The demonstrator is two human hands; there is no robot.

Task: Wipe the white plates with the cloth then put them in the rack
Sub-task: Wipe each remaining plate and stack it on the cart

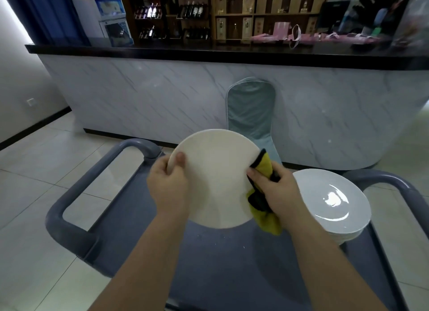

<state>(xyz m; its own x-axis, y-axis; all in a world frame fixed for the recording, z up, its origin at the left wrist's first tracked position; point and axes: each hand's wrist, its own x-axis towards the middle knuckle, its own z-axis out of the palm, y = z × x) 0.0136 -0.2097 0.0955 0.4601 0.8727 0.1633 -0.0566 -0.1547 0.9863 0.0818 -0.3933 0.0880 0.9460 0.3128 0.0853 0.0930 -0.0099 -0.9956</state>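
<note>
I hold a white plate (216, 178) above the middle of the grey cart (209, 264), tilted up toward me, its face plain, matte and cream-toned in this light. My left hand (168, 185) grips its left rim, thumb on the face, fingers curled behind. My right hand (276, 190) pinches a yellow cloth (265, 165) with black trim against the plate's right rim. A stack of white plates (332, 201), glossy on top, sits at the cart's right edge.
</note>
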